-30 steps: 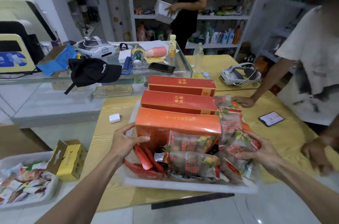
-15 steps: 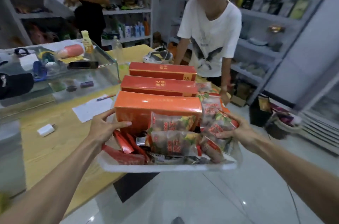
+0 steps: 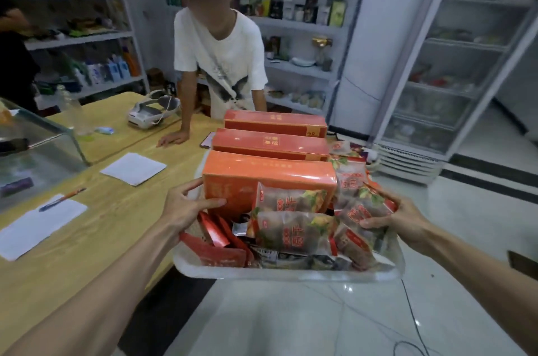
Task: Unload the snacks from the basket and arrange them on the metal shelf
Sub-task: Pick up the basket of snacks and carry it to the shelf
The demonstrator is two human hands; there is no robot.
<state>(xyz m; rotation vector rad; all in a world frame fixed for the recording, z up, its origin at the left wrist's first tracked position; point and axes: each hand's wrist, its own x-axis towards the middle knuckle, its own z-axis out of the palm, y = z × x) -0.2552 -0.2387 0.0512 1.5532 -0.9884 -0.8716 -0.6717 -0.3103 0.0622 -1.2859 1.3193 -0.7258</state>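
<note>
Shop floor (image 3: 291, 320), clear basket (image 3: 288, 274) of orange boxes (image 3: 270, 172), snack packets (image 3: 294, 232)

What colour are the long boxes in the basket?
The boxes are orange-red, clearest in the head view.

We stood on a glossy pale tiled floor (image 3: 291, 326) that caught bright spots of light. A wooden table (image 3: 87, 239) ran along our left, beside a glass case (image 3: 43, 146). White shelves (image 3: 300, 26) lined the far wall (their goods blurred), and a glass-door fridge (image 3: 454, 64) stood at right.
</note>
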